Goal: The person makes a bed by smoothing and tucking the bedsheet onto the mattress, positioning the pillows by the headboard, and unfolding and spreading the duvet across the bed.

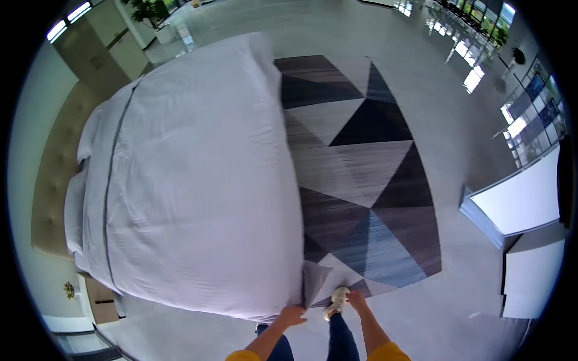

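A large bed carries a smooth pale duvet (205, 180), which hangs over the side facing the rug. At the duvet's near corner, my left hand (292, 316) is closed on the fabric. A loose flap of the cover (314, 280) hangs beside that corner, over the rug's edge. My right hand (356, 299) is to the right of the flap, above my shoe (337, 301), with its fingers pressed together; whatever they hold, if anything, is too small to make out.
A patterned rug (367, 174) lies along the bed's right side. Pillows (75, 210) and a tufted headboard (54, 180) stand left. A nightstand (99, 298) is at the lower left, white cabinets (524, 198) at the right, and a potted plant (164, 33) at the back.
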A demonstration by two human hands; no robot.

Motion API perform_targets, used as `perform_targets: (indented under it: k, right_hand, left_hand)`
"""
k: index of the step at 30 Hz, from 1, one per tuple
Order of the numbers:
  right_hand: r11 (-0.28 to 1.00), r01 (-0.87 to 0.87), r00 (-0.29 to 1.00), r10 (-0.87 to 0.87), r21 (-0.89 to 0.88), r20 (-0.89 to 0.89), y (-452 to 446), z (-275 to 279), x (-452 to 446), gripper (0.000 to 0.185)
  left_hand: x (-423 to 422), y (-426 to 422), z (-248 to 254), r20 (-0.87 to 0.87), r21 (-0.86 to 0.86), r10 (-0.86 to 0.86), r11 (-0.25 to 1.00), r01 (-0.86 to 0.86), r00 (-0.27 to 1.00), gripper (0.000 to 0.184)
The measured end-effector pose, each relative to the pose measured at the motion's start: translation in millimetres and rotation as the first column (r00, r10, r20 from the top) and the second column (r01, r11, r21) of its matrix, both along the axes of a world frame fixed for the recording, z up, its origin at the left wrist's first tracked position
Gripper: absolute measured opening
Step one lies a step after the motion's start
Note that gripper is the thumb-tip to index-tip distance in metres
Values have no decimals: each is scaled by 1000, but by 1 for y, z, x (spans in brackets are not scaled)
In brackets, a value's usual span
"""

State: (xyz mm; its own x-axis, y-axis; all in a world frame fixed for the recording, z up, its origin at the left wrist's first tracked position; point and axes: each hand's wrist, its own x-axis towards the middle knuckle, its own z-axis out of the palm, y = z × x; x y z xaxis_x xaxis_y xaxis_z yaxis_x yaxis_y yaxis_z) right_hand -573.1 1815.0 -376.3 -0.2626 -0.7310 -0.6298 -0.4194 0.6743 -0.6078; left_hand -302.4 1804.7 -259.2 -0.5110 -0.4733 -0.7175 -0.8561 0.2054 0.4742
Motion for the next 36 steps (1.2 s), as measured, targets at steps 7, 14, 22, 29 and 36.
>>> perform_targets:
  k: [7,14,22,29,36]
  right_hand:
    - [939,-243,941,289,245,-175,-40,75,-114,31]
    - [783,-621,781,620,15,-75,-194,99,-80,28]
    - [718,-692,722,689,-74,-71,-455,134,24,27]
    - [331,-928,368,884,-169,-289,-628,97,-8,34]
    - [753,-658,748,656,14,-101,-880,143,11,44]
  left_hand:
    - [-18,-44,-42,56,297,88,949,-100,995,46]
    - [-18,-83,-56,281,285,374,847,-449,884,45]
    - [2,-260,-61,314,101,704,642,-760,637,39]
    - [5,-465,-43,-100,124,936,348,-929,337,32]
    - [15,-752,9,-351,228,929,-40,-973,-120,57]
